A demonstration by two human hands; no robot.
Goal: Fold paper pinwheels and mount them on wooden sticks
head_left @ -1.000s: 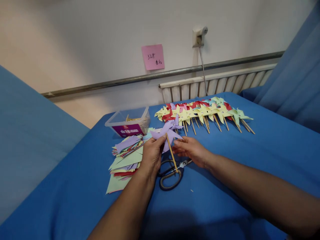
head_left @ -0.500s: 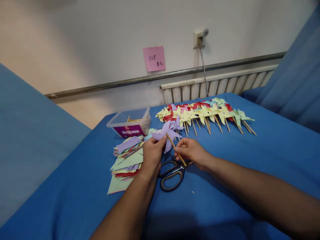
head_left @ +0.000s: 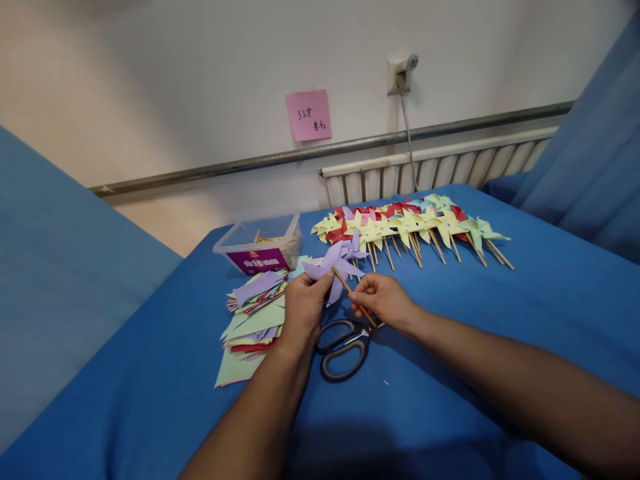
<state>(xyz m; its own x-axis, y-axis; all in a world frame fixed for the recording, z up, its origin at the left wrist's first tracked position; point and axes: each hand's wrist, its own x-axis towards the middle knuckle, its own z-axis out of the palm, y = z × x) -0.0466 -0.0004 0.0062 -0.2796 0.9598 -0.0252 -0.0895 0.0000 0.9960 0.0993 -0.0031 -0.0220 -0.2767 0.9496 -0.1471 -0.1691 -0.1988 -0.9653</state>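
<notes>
A purple paper pinwheel [head_left: 336, 261] is held above the blue table [head_left: 500, 313]. My left hand [head_left: 303, 308] pinches its paper vanes from the left. My right hand [head_left: 384, 301] pinches the pinwheel's thin wooden stick [head_left: 352, 295], which slants down to the right from the paper. Just below both hands, a pair of scissors [head_left: 345, 347] with dark handles lies on the cloth.
A row of finished pinwheels [head_left: 410, 225] in yellow, red and green lies behind the hands. A stack of coloured paper squares [head_left: 253, 320] sits at the left, with a clear plastic box of sticks [head_left: 260, 243] behind it. A radiator and wall stand beyond the table.
My right hand has closed on the stick and swung its lower end to the right and up slightly. My left hand has stayed on the paper.
</notes>
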